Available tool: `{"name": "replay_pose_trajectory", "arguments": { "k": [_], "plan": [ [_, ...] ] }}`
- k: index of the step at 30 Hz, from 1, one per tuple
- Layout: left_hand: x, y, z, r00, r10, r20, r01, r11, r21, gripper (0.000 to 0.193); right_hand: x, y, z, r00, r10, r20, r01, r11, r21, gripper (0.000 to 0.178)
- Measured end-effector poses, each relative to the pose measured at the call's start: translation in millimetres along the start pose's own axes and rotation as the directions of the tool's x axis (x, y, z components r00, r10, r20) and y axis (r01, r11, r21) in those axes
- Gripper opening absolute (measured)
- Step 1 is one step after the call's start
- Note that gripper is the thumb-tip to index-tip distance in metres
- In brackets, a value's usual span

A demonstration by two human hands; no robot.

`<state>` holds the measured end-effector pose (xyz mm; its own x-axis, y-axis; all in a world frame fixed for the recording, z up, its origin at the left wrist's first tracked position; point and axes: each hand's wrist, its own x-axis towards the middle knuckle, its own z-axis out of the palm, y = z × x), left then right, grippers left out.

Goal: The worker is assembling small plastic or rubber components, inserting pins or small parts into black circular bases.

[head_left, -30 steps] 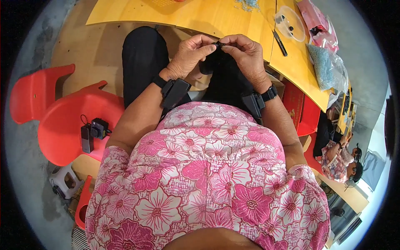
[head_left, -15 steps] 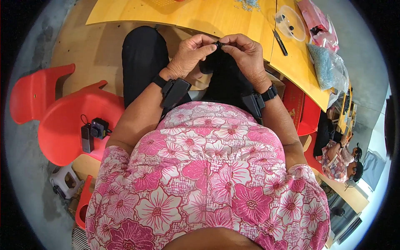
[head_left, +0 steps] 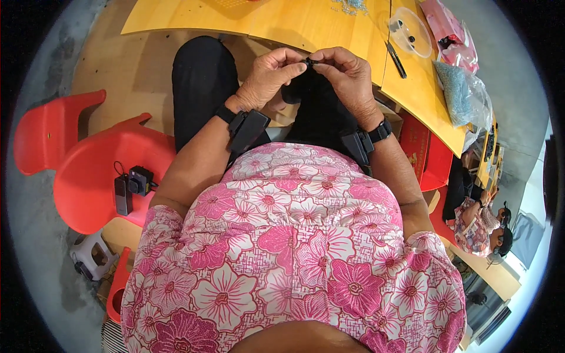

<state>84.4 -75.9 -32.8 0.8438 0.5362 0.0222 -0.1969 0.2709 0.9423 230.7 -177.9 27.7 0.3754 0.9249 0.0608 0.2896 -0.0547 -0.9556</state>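
Above my lap, close to the near edge of the yellow table [head_left: 282,26], both hands meet around a small black piece [head_left: 309,62]. The thumb and forefinger of my left hand [head_left: 275,72] pinch its left side. From the other side my right hand [head_left: 347,72] grips it in the same way. The piece is too small and too covered by fingertips to tell its kind. Black trousers lie behind it, so its outline is hard to make out. Each wrist carries a black strap with a dark device on it.
On the table's right part are a clear plastic bowl [head_left: 410,34] with small black pieces, a black pen-like tool [head_left: 396,60], a bag of bluish beads [head_left: 452,94] and a pink bag [head_left: 450,35]. Red chairs [head_left: 88,170] stand at left. Another person [head_left: 479,226] sits at far right.
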Motion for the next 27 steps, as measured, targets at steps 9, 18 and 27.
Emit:
{"name": "replay_pose_trajectory", "arguments": {
  "k": [9,18,27],
  "plan": [
    [0.2,-0.4,-0.7,1.000,0.004,-0.006,-0.004,1.000,0.001,0.016,0.4,-1.2,2.1,0.994,-0.109,-0.006,0.107,0.986,-0.130,0.012],
    [0.7,-1.2,-1.7,1.000,0.009,0.002,-0.009,1.000,-0.009,0.017,3.1,-4.2,-0.3,0.985,-0.172,0.028,0.173,0.945,-0.279,0.014],
    [-0.3,-2.6,-1.5,0.999,-0.014,-0.034,0.014,1.000,-0.010,0.012,0.1,-3.5,6.8,0.959,-0.282,0.026,0.271,0.887,-0.375,0.015]
  ]
}}
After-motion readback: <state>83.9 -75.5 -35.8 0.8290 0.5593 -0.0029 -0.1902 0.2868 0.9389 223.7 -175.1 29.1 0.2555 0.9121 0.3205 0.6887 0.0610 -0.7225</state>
